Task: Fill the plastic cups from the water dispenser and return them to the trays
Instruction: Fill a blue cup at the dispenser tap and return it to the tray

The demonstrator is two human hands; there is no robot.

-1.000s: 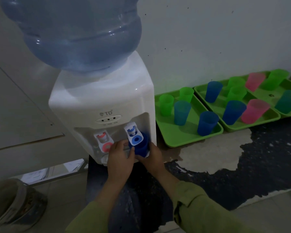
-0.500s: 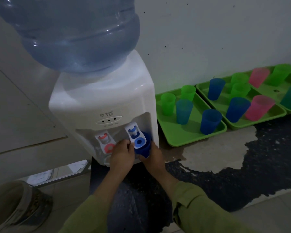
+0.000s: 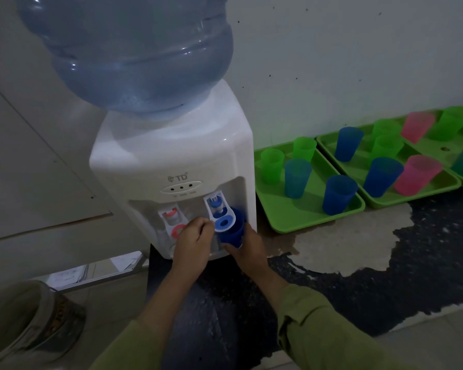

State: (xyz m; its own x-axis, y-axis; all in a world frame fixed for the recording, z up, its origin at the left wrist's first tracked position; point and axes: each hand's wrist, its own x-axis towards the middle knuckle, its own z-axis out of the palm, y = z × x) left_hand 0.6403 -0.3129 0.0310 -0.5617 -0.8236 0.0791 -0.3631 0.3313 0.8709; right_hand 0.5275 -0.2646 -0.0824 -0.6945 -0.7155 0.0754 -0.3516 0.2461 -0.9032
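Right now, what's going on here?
A person is at the dispenser. The right hand holds a blue cup under the blue tap, and the left hand has its fingers curled on that tap's lever. Whether water is running cannot be seen. Other cups stand on the green trays to the right.

We record one change: the left hand (image 3: 194, 243), fingers earlier spread below the blue tap lever (image 3: 222, 224), now curls them tight against its left edge.
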